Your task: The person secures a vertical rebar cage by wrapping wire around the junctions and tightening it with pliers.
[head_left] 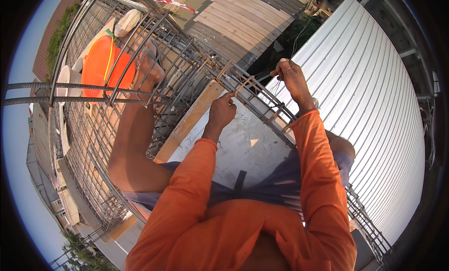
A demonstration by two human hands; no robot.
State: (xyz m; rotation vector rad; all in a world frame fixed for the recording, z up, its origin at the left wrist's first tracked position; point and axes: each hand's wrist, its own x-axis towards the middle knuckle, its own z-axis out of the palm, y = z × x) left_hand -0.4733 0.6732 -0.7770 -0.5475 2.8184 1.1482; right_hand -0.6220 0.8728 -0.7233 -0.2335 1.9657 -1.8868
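The left hand (221, 114) curls, its fingertips touching a rusty metal loop (244, 85) at its far side; I cannot tell whether they pinch it. The right hand (292, 79), nearly closed, grasps thin wire (294, 46). Steel bars (282, 107) run between both hands.

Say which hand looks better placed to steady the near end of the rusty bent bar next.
Left, I'd judge: the left hand is at that end of the rusty bent bar, while the right hand is farther right, beside the white ribbed sheet.
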